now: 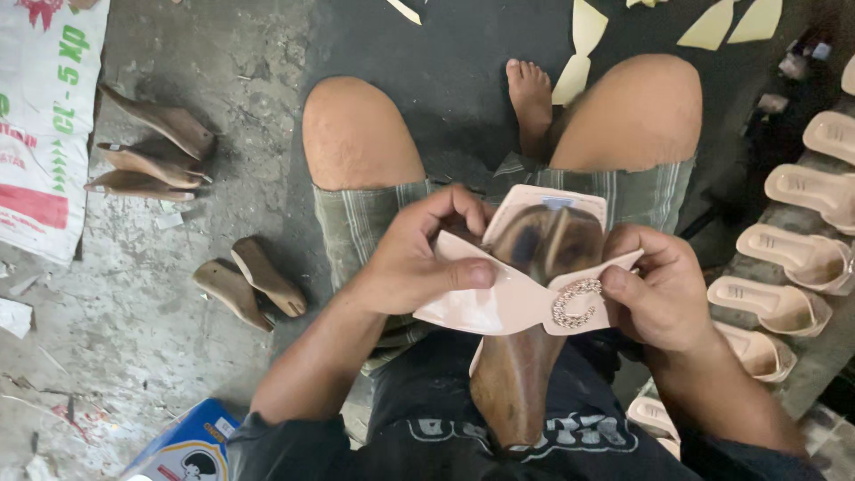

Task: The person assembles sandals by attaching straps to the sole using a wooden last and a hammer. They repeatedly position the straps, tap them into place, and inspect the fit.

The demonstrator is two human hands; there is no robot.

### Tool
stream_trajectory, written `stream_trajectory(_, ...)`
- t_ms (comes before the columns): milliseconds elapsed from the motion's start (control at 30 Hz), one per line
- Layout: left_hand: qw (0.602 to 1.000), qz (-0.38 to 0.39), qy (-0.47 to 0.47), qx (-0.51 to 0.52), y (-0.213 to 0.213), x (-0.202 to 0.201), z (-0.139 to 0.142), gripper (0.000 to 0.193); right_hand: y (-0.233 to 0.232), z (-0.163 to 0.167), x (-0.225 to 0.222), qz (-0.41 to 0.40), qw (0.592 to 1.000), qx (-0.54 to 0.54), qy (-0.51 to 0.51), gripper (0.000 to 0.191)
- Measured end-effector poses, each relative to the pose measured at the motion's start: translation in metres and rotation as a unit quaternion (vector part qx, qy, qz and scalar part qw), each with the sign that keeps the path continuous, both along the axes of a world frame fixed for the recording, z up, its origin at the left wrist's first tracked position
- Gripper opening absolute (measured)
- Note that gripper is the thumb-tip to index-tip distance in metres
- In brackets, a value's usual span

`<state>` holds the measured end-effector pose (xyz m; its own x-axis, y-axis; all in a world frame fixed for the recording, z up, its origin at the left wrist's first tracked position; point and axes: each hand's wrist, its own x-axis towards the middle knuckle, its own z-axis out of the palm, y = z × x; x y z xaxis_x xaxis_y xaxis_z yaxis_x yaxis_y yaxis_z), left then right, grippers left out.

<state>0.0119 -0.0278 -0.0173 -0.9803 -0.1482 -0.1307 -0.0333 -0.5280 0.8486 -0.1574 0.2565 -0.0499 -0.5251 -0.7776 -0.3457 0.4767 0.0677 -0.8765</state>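
Note:
In my lap I hold a brown wooden shoe last (515, 379) with a pale pink sandal upper (499, 307) laid over it. The upper carries a sparkly round buckle (576, 303). My left hand (417, 254) grips the left flap of the upper, thumb pressed on top. My right hand (657, 289) pinches the right flap next to the buckle. A pink insole (552, 199) sits on the last's bottom, facing up.
Several wooden lasts (151, 156) lie on the concrete floor at the left, two more (249, 283) nearer my leg. Finished pink sandals (797, 254) line up at the right. A printed sack (44, 116) lies far left, a blue box (183, 445) at the bottom.

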Motion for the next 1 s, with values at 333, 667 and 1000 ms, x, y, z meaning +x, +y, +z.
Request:
stream_trajectory(333,0.996,0.027,-0.038,0.077,0.014,0.000,-0.010,0.022,-0.007,0.020,-0.005,-0.051,0.997,-0.055,-0.010,0.032)
stream_trajectory(667,0.996,0.015,-0.015,0.092,0.010,-0.003,-0.015,0.020,-0.009,0.016,-0.011,-0.020,0.998,-0.061,-0.024,0.031)
stream_trajectory(1000,0.994,0.085,-0.011,-0.069,0.002,0.000,0.014,0.019,-0.019,0.028,-0.011,0.001,1.000,-0.002,-0.019,0.036)
